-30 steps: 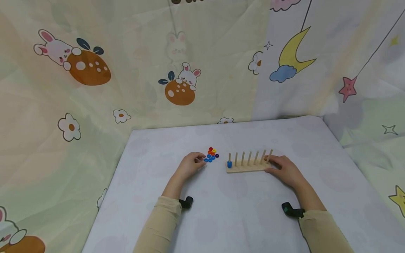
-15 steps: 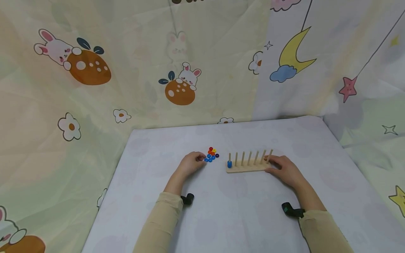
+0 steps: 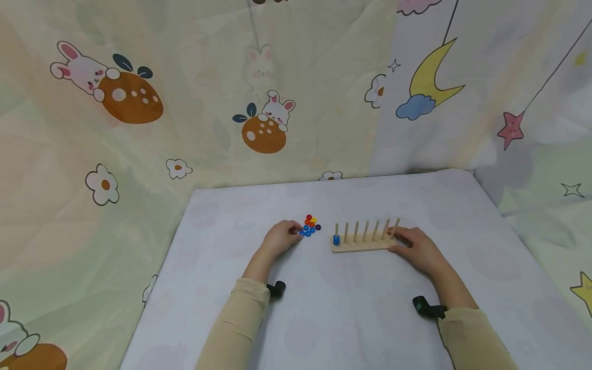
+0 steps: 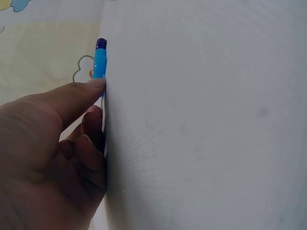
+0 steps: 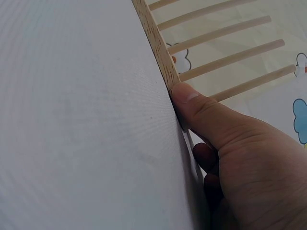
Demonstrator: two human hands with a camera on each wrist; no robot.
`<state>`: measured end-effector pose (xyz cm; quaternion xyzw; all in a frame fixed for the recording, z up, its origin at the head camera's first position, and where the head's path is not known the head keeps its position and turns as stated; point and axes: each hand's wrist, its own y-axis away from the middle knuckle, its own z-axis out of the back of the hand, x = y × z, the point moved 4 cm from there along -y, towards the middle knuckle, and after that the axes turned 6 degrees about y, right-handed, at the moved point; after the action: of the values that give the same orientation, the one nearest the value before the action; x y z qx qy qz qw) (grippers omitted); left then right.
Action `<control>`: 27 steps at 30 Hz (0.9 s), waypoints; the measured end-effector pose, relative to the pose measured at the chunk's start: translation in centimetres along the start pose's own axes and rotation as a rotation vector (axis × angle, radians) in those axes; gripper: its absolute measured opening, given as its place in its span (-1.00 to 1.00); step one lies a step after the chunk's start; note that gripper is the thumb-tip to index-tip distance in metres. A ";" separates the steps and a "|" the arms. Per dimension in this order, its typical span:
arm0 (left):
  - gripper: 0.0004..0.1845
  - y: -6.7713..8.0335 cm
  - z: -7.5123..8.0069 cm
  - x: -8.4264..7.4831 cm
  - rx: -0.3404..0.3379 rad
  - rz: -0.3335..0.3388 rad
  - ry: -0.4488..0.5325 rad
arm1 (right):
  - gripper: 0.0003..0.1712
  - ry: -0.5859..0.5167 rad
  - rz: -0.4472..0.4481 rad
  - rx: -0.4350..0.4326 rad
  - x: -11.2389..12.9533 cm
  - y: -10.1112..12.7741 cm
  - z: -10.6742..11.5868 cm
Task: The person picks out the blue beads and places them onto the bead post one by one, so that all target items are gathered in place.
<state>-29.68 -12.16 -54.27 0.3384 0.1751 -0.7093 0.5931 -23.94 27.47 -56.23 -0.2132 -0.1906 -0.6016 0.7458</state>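
My left hand (image 3: pixel 281 237) is at the near left edge of a small group of beads, its thumb and index finger pinching a blue bead (image 3: pixel 302 233) that still lies on the table. Other blue beads (image 4: pixel 99 63) and a dark purple bead (image 4: pixel 101 43) sit just beyond the thumb in the left wrist view. My right hand (image 3: pixel 418 248) grips the right end of a wooden peg rack (image 3: pixel 363 246), thumb on the front edge of its base. Upright pegs (image 5: pixel 232 60) line the rack. Blue beads (image 3: pixel 336 240) are stacked on its leftmost peg.
Behind the blue beads lie red (image 3: pixel 309 217), orange and yellow beads (image 3: pixel 314 220). Everything stands on a white-covered table (image 3: pixel 342 313). A printed cloth (image 3: pixel 199 103) hangs behind the table. Dark wrist cameras (image 3: pixel 277 289) stick out from both sleeves.
My left hand has edged right and its fingertips have drawn in around the nearest blue bead. The right hand, the rack and the other beads stay where they were.
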 end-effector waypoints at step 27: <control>-0.77 0.5 0.5 0.2 -0.031 -0.007 0.091 | -0.38 -0.011 -0.006 0.009 0.1 0.0 0.0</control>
<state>-29.39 -12.74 -53.92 0.3604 0.2142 -0.6923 0.5873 -23.93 27.44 -56.15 -0.2126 -0.1982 -0.6016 0.7440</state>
